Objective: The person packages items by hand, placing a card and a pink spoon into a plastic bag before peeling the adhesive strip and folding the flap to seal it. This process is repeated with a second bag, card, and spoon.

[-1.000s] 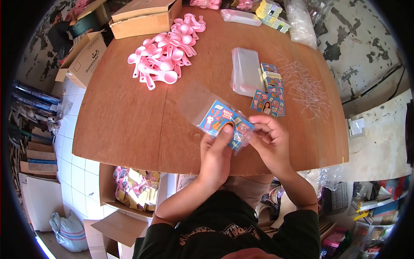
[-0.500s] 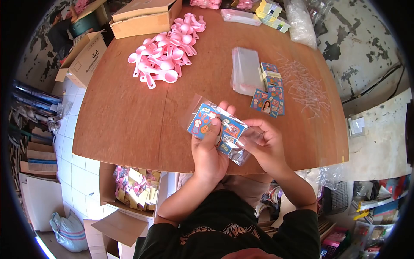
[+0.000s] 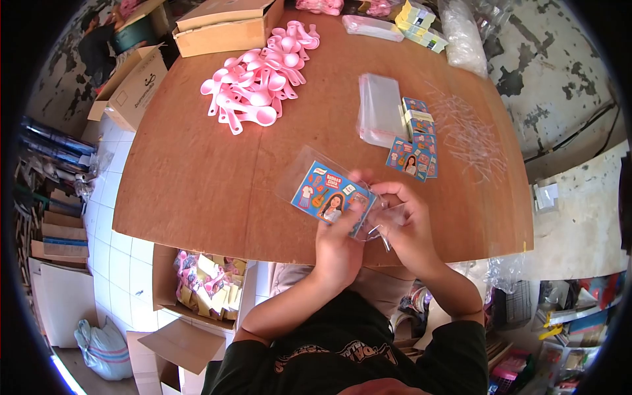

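A blue printed card (image 3: 320, 192) sits inside a clear plastic bag (image 3: 299, 164), tilted above the table's near edge. My left hand (image 3: 340, 250) is closed on the bagged card, its thumb across the card's right part. At the bag's right end, my right hand (image 3: 409, 230) pinches gathered clear plastic, close against the left fingers. Some of the plastic between my hands is hidden. Beyond my right hand lie more blue cards (image 3: 403, 158), a banded stack of cards (image 3: 419, 116) and a stack of clear bags (image 3: 382, 108).
Pink measuring spoons (image 3: 253, 89) are heaped at the table's back left beside a cardboard box (image 3: 224, 36). Thin clear strips (image 3: 471, 138) spread on the right. Below the left edge, an open box (image 3: 164, 280) holds packed pink items. A person (image 3: 97, 52) is at the far left.
My left hand has slid right along the bagged card, uncovering more of its printed front. Both hands are now closer together at the bag's right end, where the plastic is bunched.
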A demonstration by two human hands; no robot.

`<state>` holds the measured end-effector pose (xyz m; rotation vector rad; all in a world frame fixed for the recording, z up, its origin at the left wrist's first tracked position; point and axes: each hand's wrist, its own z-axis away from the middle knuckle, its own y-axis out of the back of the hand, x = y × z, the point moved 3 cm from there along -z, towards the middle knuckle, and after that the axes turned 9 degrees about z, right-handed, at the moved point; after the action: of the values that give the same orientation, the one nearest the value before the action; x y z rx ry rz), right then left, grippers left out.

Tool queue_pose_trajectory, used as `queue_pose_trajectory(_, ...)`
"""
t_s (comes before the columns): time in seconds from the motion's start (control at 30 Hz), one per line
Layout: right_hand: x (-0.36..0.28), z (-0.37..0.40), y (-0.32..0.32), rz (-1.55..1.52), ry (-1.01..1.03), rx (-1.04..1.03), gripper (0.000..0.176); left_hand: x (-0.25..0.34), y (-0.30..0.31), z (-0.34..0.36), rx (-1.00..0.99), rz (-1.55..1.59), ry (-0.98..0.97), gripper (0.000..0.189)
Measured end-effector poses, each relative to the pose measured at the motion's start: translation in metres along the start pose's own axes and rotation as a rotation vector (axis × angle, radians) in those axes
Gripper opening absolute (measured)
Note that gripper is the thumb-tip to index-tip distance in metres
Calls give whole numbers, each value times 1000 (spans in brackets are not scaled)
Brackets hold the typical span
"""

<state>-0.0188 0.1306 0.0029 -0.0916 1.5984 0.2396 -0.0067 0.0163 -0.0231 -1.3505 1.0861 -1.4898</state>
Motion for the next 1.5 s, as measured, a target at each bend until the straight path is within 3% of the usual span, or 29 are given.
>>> queue_pose_trajectory(0.13,-2,4,1,-12,-126,-43,34,23,-1,-7,-23,91,-167,50)
queue_pose_trajectory(0.23,-8,5,-7,-215,-204,-66,32,26,0,-9,-16,75,-169,52)
queue_pose_trajectory(0.33,-5,6,-10,-142,-288,-79,29,24,2,-9,-11,77,-166,53)
queue_pose_trajectory(0.6,9,7,-19,-39,-212,-74,21,23,3,-2,-28,68,-197,48)
queue_pose_trajectory(0.67,12,4,-19,22,-42,-25,17,23,1,0,6,30,-187,48)
queue_pose_trajectory(0.9,1,-3,-24,90,-69,-59,15,17,11,3,26,-28,-120,45)
queue_pose_trajectory(0.97,-17,-6,-27,433,170,-33,18,19,16,1,30,151,-81,43)
queue_pose_trajectory(1.0,-20,-8,-28,433,170,-38,18,24,18,-1,32,152,-85,43)
queue_pose_trajectory(1.07,-37,-10,-34,924,705,152,24,33,24,-4,113,226,-18,40)
queue_pose_trajectory(1.1,-39,-13,-34,991,935,43,26,40,24,-6,67,277,-9,35)
queue_pose_trajectory(1.13,-40,-17,-32,990,938,38,26,48,27,-9,36,358,-6,31)
queue_pose_trajectory(1.2,-44,-20,-38,923,1088,-186,21,68,34,-12,51,412,-48,30)
queue_pose_trajectory(1.27,-48,-40,-35,681,1047,-244,22,88,43,-13,135,407,-169,30)
queue_pose_trajectory(1.33,-53,-73,-29,720,947,-207,17,99,51,-13,133,431,-249,30)
queue_pose_trajectory(1.4,-35,-125,-33,666,630,-5,13,101,51,-12,134,437,-250,30)
queue_pose_trajectory(1.5,-5,-208,-31,810,535,107,17,97,48,-8,168,433,-223,30)
